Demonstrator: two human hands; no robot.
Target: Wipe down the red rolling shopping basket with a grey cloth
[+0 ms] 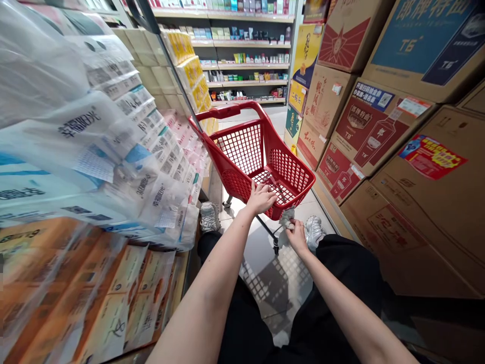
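A red plastic shopping cart (235, 182) with a grid-walled basket stands on the floor in front of me. My left hand (261, 198) rests on the basket's near rim, its fingers stretched out over the edge. Lower and to the right, my right hand (297, 235) is closed on a crumpled whitish-grey cloth or tissue (287, 217), pressed against the outside of the basket's near corner. The fingertips are partly hidden by it. Inside the basket, a dark strap (278, 187) lies across the grid.
Packs of tissue in plastic wrap (87, 136) are piled close on my left, above orange packs (56, 283). Cardboard cartons (382, 136) are stacked on my right. Shelves of small bottles and boxes (246, 43) stand ahead. The tiled floor (261, 298) runs between my feet.
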